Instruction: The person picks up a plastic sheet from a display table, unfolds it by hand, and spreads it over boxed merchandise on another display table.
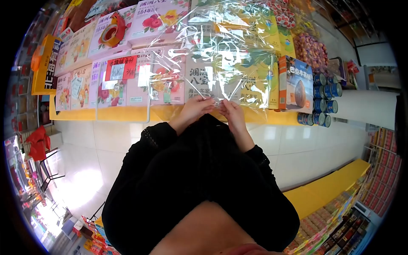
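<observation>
A large sheet of clear plastic film lies crinkled and shiny over pink, grey-beige and yellow-green boxes. My left hand pinches its near edge from the left. Close beside it, fingertips almost touching, my right hand pinches the same edge. Under the film are a pink box and a yellow-green box. A red tape roll rests on a pink box at the upper left. Below it lies a red paper sign.
An orange box with an almond picture stands right of the film. Stacked blue cans are beside it, near wrapped candies. The yellow shelf edge runs in front of me. Another yellow shelf is at the lower right.
</observation>
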The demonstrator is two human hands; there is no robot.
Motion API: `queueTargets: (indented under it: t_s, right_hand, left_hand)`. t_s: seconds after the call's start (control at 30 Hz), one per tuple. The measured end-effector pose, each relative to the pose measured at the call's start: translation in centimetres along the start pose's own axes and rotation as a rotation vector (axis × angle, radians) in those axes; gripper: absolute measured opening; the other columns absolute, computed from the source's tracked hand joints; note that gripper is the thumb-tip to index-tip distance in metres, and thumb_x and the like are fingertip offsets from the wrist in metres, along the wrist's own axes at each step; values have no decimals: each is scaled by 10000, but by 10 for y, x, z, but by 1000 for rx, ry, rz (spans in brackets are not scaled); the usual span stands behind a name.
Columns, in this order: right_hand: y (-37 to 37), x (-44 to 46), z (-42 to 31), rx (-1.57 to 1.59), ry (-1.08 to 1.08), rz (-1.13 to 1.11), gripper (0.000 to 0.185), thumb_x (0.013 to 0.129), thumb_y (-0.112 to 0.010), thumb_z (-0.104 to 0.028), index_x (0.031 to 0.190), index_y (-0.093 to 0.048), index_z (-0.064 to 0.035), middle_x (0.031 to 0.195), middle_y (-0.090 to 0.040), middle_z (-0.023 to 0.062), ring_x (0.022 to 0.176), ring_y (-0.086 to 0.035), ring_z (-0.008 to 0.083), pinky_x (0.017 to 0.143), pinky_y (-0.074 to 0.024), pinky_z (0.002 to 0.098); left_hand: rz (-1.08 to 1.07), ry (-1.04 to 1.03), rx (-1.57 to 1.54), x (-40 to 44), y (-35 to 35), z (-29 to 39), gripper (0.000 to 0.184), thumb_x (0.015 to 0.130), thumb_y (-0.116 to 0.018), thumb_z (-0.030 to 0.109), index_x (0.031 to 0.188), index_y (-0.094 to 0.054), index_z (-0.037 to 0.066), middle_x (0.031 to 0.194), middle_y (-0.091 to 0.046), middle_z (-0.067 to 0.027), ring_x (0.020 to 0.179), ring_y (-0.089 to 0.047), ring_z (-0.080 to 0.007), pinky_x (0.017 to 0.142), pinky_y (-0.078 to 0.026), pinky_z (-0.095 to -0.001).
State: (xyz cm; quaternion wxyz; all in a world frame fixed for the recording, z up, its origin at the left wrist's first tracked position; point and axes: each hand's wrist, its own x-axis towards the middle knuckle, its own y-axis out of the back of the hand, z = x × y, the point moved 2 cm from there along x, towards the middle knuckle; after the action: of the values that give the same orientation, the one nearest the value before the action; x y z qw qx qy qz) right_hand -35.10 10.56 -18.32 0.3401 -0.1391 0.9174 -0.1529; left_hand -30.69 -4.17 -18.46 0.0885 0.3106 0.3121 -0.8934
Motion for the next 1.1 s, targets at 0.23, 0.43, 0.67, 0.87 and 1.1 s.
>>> queueTargets:
  t_s: [0.23,0.43,0.67,0.87,1.1]
  right_hand:
    - [4,1,-13,-21,31,-29,162,797,-552,-166,818,-566,-6,730,-571,52,650,-548,123,611,-456,227]
    - [0,-9,-5,81,-94,-168,249,829,-499,-245,924,-527,-16,850,-575,80,737,-550,147,660,-452,263]
    - [-17,-14,4,-115,-42,-167,242,798,-553,-210,919,-508,-5,785,-572,61,681,-546,111,618,-448,224]
    - [-2,-10,7,-106,-131,-228,186,792,-558,-170,891,-535,-14,724,-572,43,607,-534,90,560,-442,204]
    - [-6,-12,11,-86,-179,-153,127,798,-546,-141,829,-550,-18,708,-563,51,627,-535,112,592,-439,215]
  left_hand:
    - [10,26,26,-7,-3,10,193,772,-581,144,894,-543,-2,830,-578,-66,767,-569,-136,694,-469,-233]
    - [31,-54,133,-8,-7,13,160,762,-587,126,846,-552,-5,788,-584,-62,706,-566,-112,638,-467,-206]
    - [-58,-134,238,-5,-6,10,125,784,-560,126,842,-556,15,778,-587,-41,675,-566,-92,631,-471,-193]
    - [-37,7,28,-6,1,4,161,773,-584,153,858,-564,17,758,-586,-20,653,-552,-78,585,-444,-183]
    - [-28,-16,24,0,17,7,287,808,-533,187,1042,-470,34,968,-545,-75,851,-541,-142,715,-443,-234]
